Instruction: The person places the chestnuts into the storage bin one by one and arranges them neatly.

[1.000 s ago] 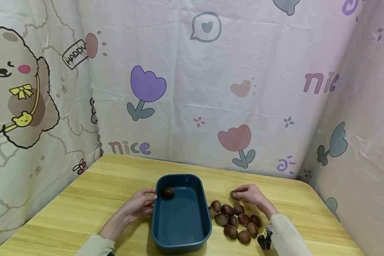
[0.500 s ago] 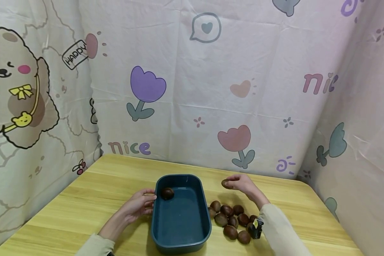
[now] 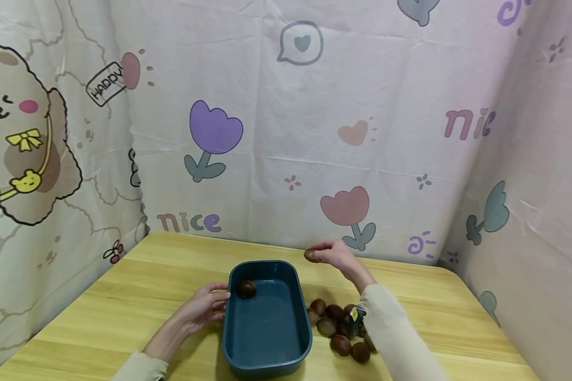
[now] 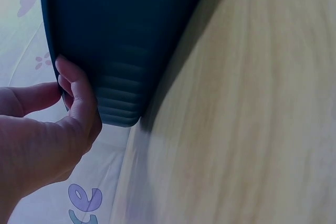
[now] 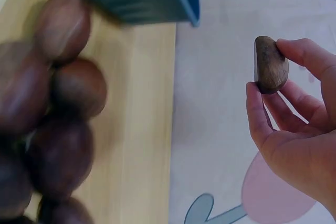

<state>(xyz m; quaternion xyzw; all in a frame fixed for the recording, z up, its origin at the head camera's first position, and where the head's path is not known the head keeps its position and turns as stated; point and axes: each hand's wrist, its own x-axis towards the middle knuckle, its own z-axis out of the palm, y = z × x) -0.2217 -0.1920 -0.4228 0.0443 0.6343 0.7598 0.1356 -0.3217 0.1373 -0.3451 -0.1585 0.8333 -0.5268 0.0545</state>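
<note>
My left hand grips the left rim of a dark blue rectangular bin; in the left wrist view its fingers lie against the bin's ribbed outer wall. One brown chestnut lies inside the bin, near its far left corner. Raised above the table's back part, my right hand pinches another chestnut between thumb and fingertips. Several loose chestnuts are clustered right of the bin, partly hidden by my right sleeve and the wrist camera.
The wooden table stretches out on both sides of the bin. Behind it hangs a printed white cloth, which also covers the left and right sides.
My right hand has carried the pinched chestnut up, left and farther back, away from the pile. My left hand keeps its hold on the bin. The head view has shifted slightly.
</note>
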